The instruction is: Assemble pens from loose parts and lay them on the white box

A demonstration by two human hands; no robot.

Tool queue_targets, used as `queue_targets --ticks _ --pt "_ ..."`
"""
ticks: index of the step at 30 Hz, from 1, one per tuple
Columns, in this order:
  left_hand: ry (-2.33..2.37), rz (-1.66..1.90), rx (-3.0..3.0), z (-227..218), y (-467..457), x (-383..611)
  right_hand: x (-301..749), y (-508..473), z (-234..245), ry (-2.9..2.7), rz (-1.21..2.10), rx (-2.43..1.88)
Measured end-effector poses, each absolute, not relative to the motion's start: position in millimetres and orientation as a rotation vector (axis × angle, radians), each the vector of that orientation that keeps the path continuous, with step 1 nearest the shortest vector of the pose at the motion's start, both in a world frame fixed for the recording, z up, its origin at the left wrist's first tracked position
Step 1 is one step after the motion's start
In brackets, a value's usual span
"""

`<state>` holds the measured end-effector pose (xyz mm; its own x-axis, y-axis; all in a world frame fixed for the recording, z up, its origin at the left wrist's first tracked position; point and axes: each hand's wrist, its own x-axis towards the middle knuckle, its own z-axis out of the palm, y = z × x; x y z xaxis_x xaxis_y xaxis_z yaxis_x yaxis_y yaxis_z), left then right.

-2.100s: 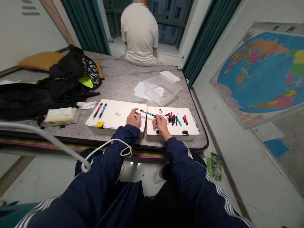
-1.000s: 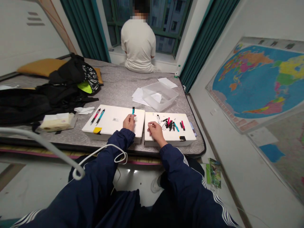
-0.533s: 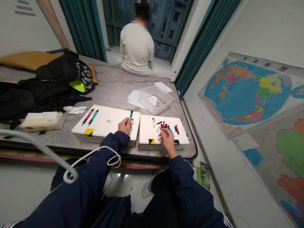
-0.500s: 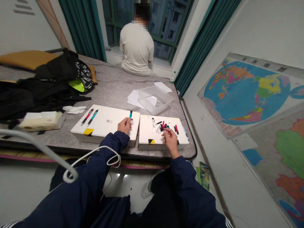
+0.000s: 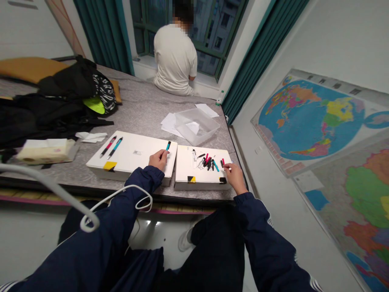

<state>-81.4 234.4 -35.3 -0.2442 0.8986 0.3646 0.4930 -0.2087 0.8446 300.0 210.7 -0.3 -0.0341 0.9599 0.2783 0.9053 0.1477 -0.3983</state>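
Observation:
My left hand [image 5: 158, 159] is closed on a teal pen [image 5: 167, 146] and holds it upright over the right end of the left white box [image 5: 133, 162]. A pink pen [image 5: 107, 147] and a teal pen [image 5: 116, 147] lie side by side on that box's far left. On the right white box [image 5: 194, 174] lies a pile of pen parts [image 5: 208, 161] in black, pink and teal. My right hand [image 5: 232, 172] rests at that box's right edge, just right of the pile. Its fingers are curled in a pinch, and I cannot see what is in them.
A clear plastic container [image 5: 197, 125] and loose papers [image 5: 169, 121] lie behind the boxes on the grey mattress [image 5: 142, 105]. Black bags [image 5: 54, 101] and a tissue pack [image 5: 45, 148] sit at left. A person [image 5: 174, 56] sits by the window. A white cable [image 5: 75, 198] crosses my lap.
My right hand has moved from the middle of the parts pile to the right edge of the right box. My left hand keeps the teal pen upright in the same place.

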Motion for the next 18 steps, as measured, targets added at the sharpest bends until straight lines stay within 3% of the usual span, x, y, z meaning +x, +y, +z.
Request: queue_targets --ticks 7,13,18 --pt "1.682 1.430 1.644 -33.6 232.8 -80.4 295.4 226.3 -1.4 -2.319 0.148 -1.811" --pt "1.678 1.426 1.661 -35.7 233.7 -81.1 317.3 247.0 25.9 -2.200 0.022 -1.782" --pt "1.677 1.429 1.654 -34.9 233.3 -79.5 318.4 244.2 26.1 -2.396 0.157 -1.788"
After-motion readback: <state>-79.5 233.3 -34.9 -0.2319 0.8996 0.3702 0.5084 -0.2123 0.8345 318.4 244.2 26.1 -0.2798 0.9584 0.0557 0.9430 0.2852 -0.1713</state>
